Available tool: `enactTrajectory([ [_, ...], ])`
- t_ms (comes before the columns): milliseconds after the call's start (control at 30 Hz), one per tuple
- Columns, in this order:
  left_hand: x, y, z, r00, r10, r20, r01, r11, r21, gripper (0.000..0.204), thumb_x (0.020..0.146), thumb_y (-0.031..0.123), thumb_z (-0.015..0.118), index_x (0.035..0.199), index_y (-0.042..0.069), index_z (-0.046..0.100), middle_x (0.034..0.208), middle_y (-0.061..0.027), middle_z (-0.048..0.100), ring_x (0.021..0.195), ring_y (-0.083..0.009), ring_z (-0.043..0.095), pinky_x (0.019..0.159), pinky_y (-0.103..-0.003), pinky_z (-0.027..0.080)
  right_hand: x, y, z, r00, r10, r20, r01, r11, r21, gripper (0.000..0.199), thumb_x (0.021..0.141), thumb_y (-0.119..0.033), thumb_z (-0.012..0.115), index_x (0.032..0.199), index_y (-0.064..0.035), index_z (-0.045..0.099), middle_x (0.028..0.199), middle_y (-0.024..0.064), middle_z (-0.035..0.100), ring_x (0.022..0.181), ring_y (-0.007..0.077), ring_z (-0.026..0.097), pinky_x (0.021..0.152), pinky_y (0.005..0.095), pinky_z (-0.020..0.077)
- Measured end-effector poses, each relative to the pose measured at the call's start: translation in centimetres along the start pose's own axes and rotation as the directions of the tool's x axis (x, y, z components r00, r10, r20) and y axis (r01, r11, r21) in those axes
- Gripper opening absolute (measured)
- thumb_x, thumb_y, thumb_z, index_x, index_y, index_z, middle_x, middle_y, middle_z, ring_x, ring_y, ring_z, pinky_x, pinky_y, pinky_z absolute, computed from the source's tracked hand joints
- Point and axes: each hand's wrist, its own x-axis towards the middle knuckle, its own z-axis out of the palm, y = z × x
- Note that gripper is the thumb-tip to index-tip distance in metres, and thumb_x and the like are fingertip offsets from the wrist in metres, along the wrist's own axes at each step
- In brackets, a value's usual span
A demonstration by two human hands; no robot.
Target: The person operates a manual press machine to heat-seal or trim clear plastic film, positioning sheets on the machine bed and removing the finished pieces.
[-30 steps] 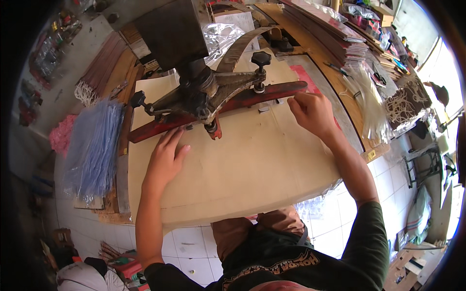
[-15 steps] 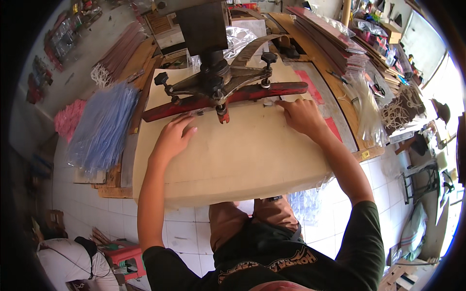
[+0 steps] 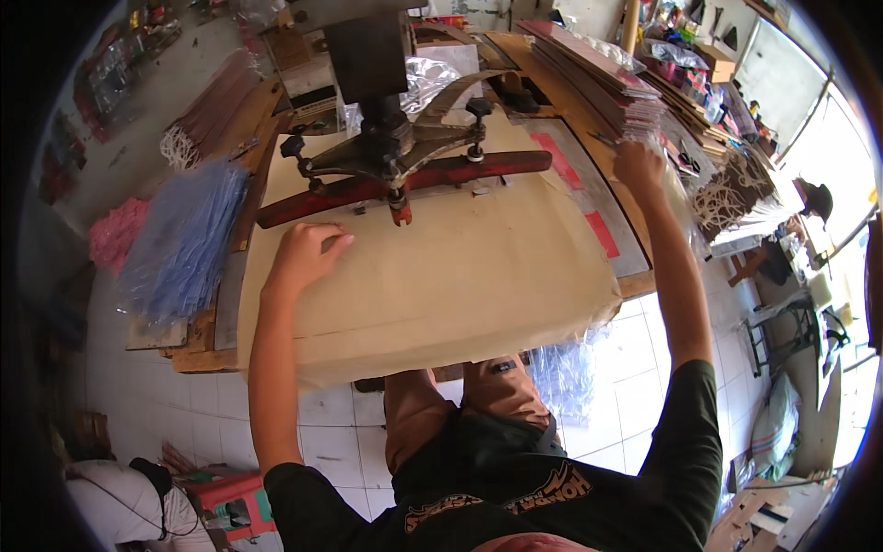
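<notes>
My left hand [image 3: 308, 253] rests on a cream sheet [image 3: 441, 276] that covers the bench in front of me. Its fingers are loosely curved, the thumb apart from them, and it holds nothing. My right hand [image 3: 639, 167] is over at the right side of the bench, its fingers curled at the near end of a slim dark pen-like tool [image 3: 602, 138]. The hand hides the rest of that tool. Between my hands, a long worn red bar [image 3: 497, 171] lies across the sheet under a metal press head [image 3: 391, 152] with black knobs. Small dark pieces [image 3: 480, 191] lie beside the bar.
Blue plastic sleeves [image 3: 179, 244] and a pink bundle [image 3: 118, 235] lie at the left edge. Stacked brown-red strips [image 3: 593, 78], scissors [image 3: 685, 161] and corded bundles [image 3: 736, 189] occupy the right side. A bent-over person [image 3: 129, 506] is at the lower left, beside a red stool [image 3: 235, 504].
My right hand has left the sheet beside the red bar and moved right to the pen-like tool. My left hand has drawn slightly back from the bar. The view has shifted a little.
</notes>
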Motion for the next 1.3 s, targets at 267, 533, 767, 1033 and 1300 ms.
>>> enactTrajectory([
  [267, -0.5, -1.2, -0.4, 0.996, -0.066, 0.058, 0.075, 0.985, -0.156, 0.024, 0.09, 0.016, 0.074, 0.104, -0.004, 0.074, 0.105, -0.0211, 0.075, 0.104, -0.0337, 0.073, 0.094, -0.037, 0.054, 2.9, 8.3, 2.2, 0.993, 0.052, 0.108, -0.057, 0.997, 0.045, 0.024, 0.073, -0.026, 0.078, 0.094, -0.0131, 0.079, 0.096, 0.0157, 0.076, 0.09, 0.0315, 0.074, 0.079, 0.0457, 0.0592],
  [533, -0.8, -1.7, -1.3, 0.99, -0.069, 0.122, 0.094, 0.973, -0.211, 0.026, 0.092, 0.016, 0.073, 0.107, -0.006, 0.073, 0.111, -0.0214, 0.074, 0.113, -0.0309, 0.071, 0.099, -0.036, 0.051, 4.5, 10.9, 2.1, 0.916, 0.097, 0.389, -0.323, 0.755, 0.571, 0.022, 0.08, -0.029, 0.077, 0.092, -0.0115, 0.083, 0.086, 0.0126, 0.077, 0.081, 0.0262, 0.074, 0.076, 0.0409, 0.0575],
  [767, -1.6, 0.4, -2.0, 0.996, -0.041, 0.074, 0.056, 0.974, -0.218, 0.029, 0.093, 0.013, 0.071, 0.117, -0.004, 0.071, 0.118, -0.0193, 0.073, 0.11, -0.0279, 0.071, 0.098, -0.036, 0.052, 4.0, 6.8, -1.7, 0.969, 0.201, -0.144, 0.004, 0.568, 0.823, 0.025, 0.091, -0.023, 0.07, 0.108, -0.0059, 0.077, 0.087, 0.0095, 0.077, 0.069, 0.0151, 0.072, 0.066, 0.0317, 0.0547],
  [1033, -5.4, 15.5, 2.1, 0.95, -0.018, -0.312, -0.224, 0.659, -0.718, 0.031, 0.096, 0.014, 0.069, 0.121, -0.004, 0.069, 0.105, -0.0167, 0.075, 0.1, -0.0245, 0.072, 0.09, -0.035, 0.055, -11.0, -9.2, -15.2, 0.869, -0.494, -0.02, 0.014, -0.017, 1.0, 0.02, 0.102, -0.014, 0.06, 0.113, 0.002, 0.067, 0.083, 0.0058, 0.067, 0.062, 0.0116, 0.066, 0.056, 0.0243, 0.0524],
  [1300, -5.2, 17.0, 4.5, 0.808, -0.468, -0.358, -0.221, 0.324, -0.92, 0.04, 0.106, 0.03, 0.058, 0.12, -0.006, 0.066, 0.105, -0.0151, 0.07, 0.095, -0.0219, 0.069, 0.093, -0.039, 0.055, -20.1, -17.5, -16.9, 0.438, -0.877, 0.196, -0.321, 0.051, 0.946, 0.019, 0.099, -0.005, 0.064, 0.115, 0.005, 0.066, 0.083, 0.0074, 0.069, 0.066, 0.0117, 0.068, 0.059, 0.024, 0.0534],
])
